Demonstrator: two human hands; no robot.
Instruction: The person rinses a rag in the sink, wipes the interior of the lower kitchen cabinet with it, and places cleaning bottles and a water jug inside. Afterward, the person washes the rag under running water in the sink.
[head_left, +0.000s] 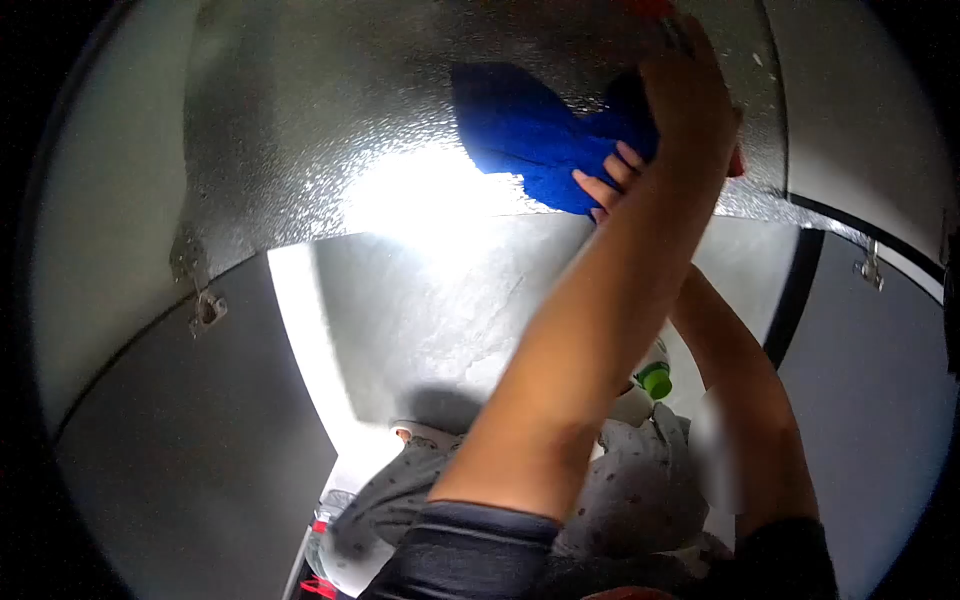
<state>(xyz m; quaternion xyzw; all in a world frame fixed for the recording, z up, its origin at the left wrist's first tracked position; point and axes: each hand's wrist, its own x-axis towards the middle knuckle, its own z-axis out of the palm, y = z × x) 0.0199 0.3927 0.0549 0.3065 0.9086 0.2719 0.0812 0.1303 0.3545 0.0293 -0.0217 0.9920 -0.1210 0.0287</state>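
A blue cloth lies bunched against a shiny, rippled panel. My forearms cross, the left in front of the right. My left hand is at the upper right beyond the cloth, fingers bent around something dark and red that I cannot make out. A bit of red also shows beside that wrist. The fingers of my right hand curl on the lower right part of the cloth, gripping it; the rest of this hand is hidden behind my left forearm.
Metal clips sit at the panel's lower corners, beside dark grey side panels. A bottle with a green cap is partly hidden behind my left arm. Clear containers with red parts are at the lower left, beside my patterned trousers.
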